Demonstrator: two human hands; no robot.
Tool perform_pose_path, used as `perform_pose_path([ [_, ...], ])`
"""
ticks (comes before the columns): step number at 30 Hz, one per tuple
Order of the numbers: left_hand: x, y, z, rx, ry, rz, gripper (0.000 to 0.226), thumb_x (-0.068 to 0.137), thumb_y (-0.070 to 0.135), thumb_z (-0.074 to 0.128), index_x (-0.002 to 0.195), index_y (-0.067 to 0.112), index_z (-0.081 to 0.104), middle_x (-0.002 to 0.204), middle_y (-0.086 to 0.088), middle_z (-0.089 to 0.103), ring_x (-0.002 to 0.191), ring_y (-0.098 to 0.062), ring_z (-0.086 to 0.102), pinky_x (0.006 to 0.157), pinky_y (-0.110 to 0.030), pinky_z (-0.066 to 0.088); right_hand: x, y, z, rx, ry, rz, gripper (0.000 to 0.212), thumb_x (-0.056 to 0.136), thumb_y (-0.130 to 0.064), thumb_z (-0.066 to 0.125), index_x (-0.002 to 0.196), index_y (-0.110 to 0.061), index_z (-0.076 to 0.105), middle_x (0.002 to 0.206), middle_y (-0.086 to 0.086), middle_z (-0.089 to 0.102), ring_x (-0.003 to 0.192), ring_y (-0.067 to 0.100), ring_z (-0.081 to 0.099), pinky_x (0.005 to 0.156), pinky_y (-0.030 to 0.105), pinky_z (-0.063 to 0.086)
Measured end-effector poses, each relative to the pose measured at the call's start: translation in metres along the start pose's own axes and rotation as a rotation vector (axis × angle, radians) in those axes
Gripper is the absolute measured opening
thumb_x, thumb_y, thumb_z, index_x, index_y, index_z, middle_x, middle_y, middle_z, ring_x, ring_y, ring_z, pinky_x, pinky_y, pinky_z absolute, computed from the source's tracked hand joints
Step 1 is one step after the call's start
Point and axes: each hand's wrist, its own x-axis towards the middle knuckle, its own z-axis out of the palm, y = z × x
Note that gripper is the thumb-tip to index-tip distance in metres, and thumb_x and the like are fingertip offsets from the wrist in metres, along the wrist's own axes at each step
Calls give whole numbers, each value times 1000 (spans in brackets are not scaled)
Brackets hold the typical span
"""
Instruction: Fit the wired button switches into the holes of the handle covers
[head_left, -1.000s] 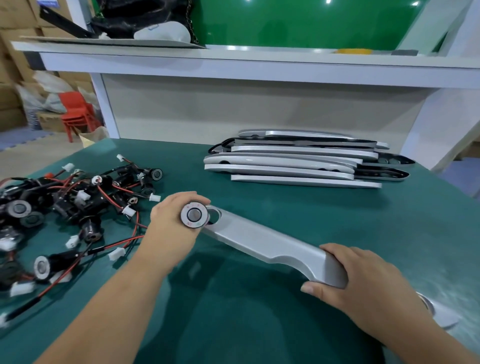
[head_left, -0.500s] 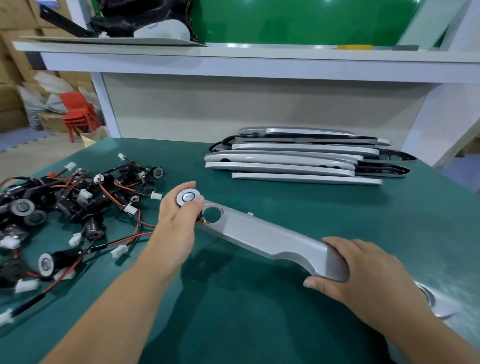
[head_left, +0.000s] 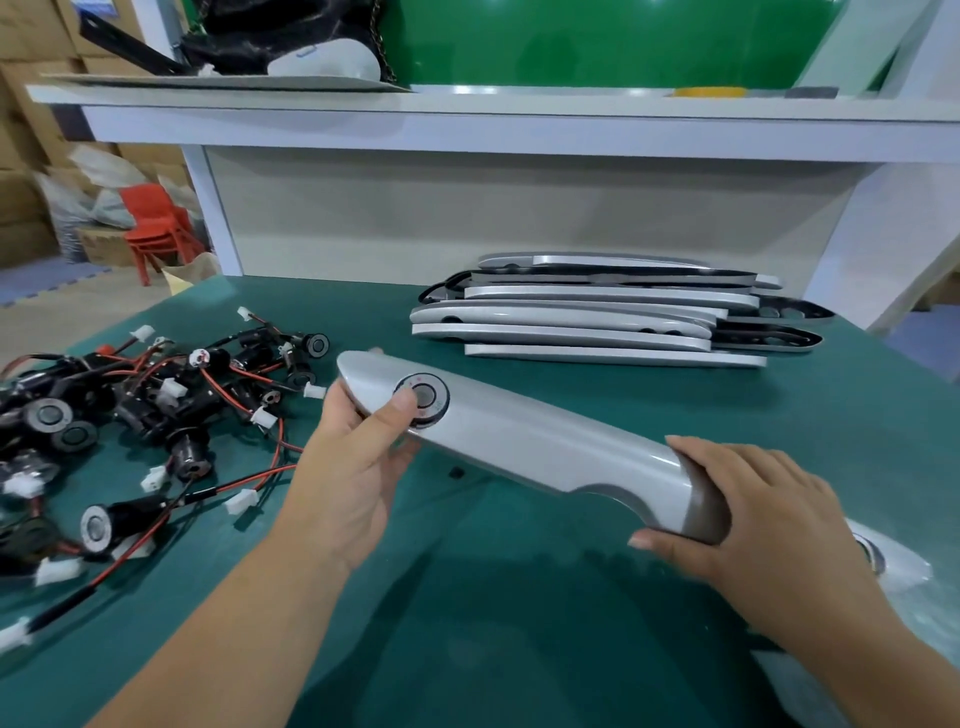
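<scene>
Silver handle cover (head_left: 545, 447), left hand (head_left: 358, 467) partly hiding button switch (head_left: 434, 400)

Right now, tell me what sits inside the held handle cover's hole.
A button switch fills the hole of the handle cover, ring and dark centre showing. The thumb of the left hand covers its near edge; its body and wires under the cover are hidden.

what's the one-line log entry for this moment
switch in cover hole | left hand grips cover, thumb on switch | right hand grips cover end

Left hand (head_left: 353, 467) cupped, thumb on top — right hand (head_left: 753, 519) palm-down, fingers curled
</scene>
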Motion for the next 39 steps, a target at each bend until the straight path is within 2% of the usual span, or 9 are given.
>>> perform_pose_path([
  [4, -5, -4, 7, -62, -22, -23, 32, 73, 18, 58, 105, 22, 55, 93, 7, 73, 85, -9, 68, 76, -25, 56, 1, 3, -2, 105, -212, -61, 98, 52, -88, 36, 139, -43, 35, 113, -27, 37, 114, 5, 39, 101, 32, 31],
  [10, -16, -6, 23, -104, -61, -17, 35, 73, 15, 66, 106, 22, 56, 90, 6, 71, 82, -9, 66, 71, -22, 54, 6, -38, -5, 346, 129, -287, 55, 85, -55, 42, 134, -32, 49, 115, -21, 52, 108, 3, 45, 93, 35, 42],
  [15, -22, -7, 28, -71, -107, -40, 30, 80, 16, 63, 108, 19, 54, 92, -1, 69, 86, -14, 64, 75, -27, 54, 22, -86, -6, 437, 102, -435, 45, 90, -38, 50, 135, -35, 49, 131, -12, 54, 117, 13, 52, 97, 40, 42],
  [19, -22, -6, 28, -89, -92, -56, 33, 79, 22, 64, 109, 16, 52, 96, -6, 67, 88, -17, 65, 73, -27, 56, 27, -99, 2, 418, 130, -394, 38, 88, -41, 51, 124, -33, 61, 129, -10, 57, 113, 15, 54, 93, 35, 40],
  [24, -19, -4, 27, -92, -96, -113, 36, 77, 38, 53, 109, 22, 54, 98, -1, 70, 90, -11, 65, 74, -25, 52, 25, -102, 12, 393, 349, -387, 36, 80, -46, 64, 105, -19, 67, 115, -4, 64, 98, 18, 61, 82, 34, 42],
  [29, -19, -3, 24, -5, -104, -84, 37, 75, 15, 66, 110, 20, 55, 99, -2, 72, 95, -14, 67, 78, -26, 53, 24, -104, 15, 386, 426, -391, 42, 81, -53, 59, 97, -15, 65, 111, -3, 64, 97, 20, 61, 80, 35, 43],
  [32, -17, -1, 21, 43, -65, -75, 40, 72, 18, 66, 112, 16, 57, 103, -7, 70, 99, -21, 65, 90, -37, 50, 23, -103, 13, 382, 378, -375, 48, 77, -56, 63, 106, -17, 63, 112, -6, 63, 98, 17, 59, 82, 33, 41],
  [36, -16, 0, 19, 24, -60, -81, 40, 67, 17, 73, 105, 15, 61, 93, -1, 72, 87, -12, 67, 75, -23, 54, 22, -96, 6, 384, 183, -315, 65, 73, -59, 64, 128, -29, 50, 114, -12, 59, 102, 10, 49, 87, 22, 26],
  [39, -15, -2, 19, 43, -55, -81, 36, 63, 23, 70, 98, 16, 63, 87, 2, 72, 81, -10, 67, 72, -21, 53, 23, -86, 0, 380, 43, -234, 69, 75, -73, 51, 132, -35, 44, 113, -16, 58, 104, 9, 48, 90, 25, 29],
])
